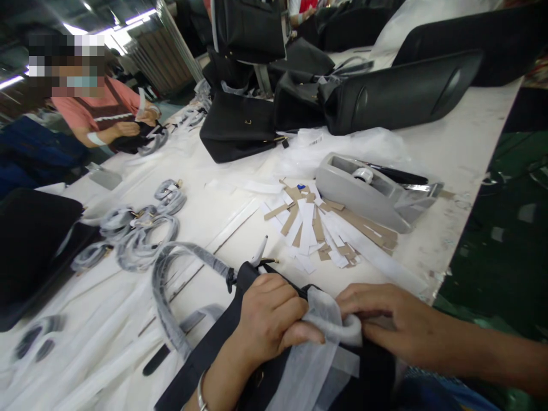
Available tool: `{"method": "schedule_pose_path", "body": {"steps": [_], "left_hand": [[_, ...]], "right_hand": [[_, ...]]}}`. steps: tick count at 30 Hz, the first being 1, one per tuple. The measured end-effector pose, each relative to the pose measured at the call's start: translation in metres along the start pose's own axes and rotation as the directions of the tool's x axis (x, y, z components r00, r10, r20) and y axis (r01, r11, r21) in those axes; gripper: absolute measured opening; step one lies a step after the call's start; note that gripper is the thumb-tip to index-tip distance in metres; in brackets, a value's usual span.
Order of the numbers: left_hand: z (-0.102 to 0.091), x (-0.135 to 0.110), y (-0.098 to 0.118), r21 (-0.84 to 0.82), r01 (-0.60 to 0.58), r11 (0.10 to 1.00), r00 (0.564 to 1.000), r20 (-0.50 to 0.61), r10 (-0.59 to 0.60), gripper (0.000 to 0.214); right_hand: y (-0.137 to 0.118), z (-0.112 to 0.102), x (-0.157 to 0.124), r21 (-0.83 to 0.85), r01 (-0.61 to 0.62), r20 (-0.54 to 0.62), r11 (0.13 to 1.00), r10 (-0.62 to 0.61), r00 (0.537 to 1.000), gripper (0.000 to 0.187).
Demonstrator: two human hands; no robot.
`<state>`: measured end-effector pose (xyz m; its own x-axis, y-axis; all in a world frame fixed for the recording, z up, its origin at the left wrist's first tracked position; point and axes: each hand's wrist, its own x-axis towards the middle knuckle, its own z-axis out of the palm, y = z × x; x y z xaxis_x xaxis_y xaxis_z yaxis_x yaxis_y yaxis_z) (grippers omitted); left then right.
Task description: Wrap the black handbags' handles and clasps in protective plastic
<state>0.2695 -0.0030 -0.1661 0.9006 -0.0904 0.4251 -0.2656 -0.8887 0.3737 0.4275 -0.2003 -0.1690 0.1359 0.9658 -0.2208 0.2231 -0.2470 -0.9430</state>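
Note:
A black handbag (205, 357) lies tilted in front of me at the bottom of the head view. A soft, translucent white wrapping strip (310, 371) trails over it and loops near its top edge. My left hand (272, 314) rests over the bag's edge, its fingers curled and its thumb pressing on the strip. Around the strip's rolled loop, my right hand (387, 314) has its fingers bent; part of its grip is hidden. A handle wrapped in clear film (160, 291) arches from the bag's left side. A white-handled pointed tool (259, 251) sticks up behind my left hand.
A grey tape dispenser (368, 191) stands ahead right, beside scattered paper and card strips (303, 220). Film-wrapped straps (148, 228) lie left of centre. Black bags (237, 123) stand at the back. Another black bag (38, 245) sits at left. A co-worker (107, 108) works across the table.

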Motion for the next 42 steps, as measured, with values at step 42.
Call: {"method": "schedule_pose_path", "body": {"steps": [42], "left_hand": [[-0.001,-0.030,0.097,0.006,0.602,0.798,0.793,-0.113,-0.598,0.053]], "right_hand": [[0.050,0.044,-0.023,-0.750,0.211,-0.337,0.626,-0.637,0.693,0.067]]}}
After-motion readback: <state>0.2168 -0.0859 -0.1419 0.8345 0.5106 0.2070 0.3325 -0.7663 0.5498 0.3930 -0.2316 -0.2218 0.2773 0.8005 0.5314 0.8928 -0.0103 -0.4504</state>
